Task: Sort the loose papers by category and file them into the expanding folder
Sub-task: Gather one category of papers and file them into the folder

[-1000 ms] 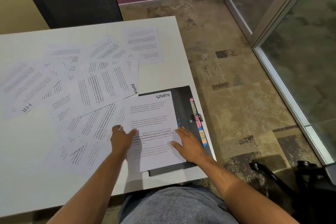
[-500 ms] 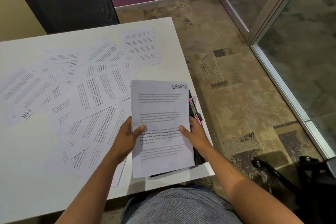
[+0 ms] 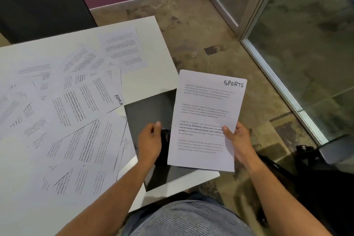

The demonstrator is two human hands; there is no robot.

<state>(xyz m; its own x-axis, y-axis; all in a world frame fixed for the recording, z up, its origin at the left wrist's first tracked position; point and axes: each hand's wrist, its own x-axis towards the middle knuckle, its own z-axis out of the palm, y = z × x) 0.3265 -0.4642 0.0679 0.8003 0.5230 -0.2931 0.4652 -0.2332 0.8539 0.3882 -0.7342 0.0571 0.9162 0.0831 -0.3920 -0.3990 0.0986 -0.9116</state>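
Note:
A printed sheet headed SPORTS [image 3: 206, 105] is lifted off the table, held at its right edge by my right hand [image 3: 238, 141]. It hangs over the right part of the black expanding folder [image 3: 145, 117], which lies flat at the table's near right corner. My left hand [image 3: 150, 140] hovers just left of the sheet, over the folder, with loosely curled fingers and nothing in them. Several loose printed papers [image 3: 63, 120] are spread overlapping across the white table [image 3: 151, 80]; one reads ADMIN [image 3: 118, 99] at its corner.
A black office chair [image 3: 38, 2] stands behind the table at the top left. Part of another chair [image 3: 306, 159] sits on the carpet at my lower right. A glass wall and door [image 3: 306, 44] run along the right. One single sheet [image 3: 124, 48] lies at the far side.
The SPORTS sheet was lifted off the folder with both hands and moved right. My left hand has let go of it; my right hand alone holds it. The folder's dark cover shows again.

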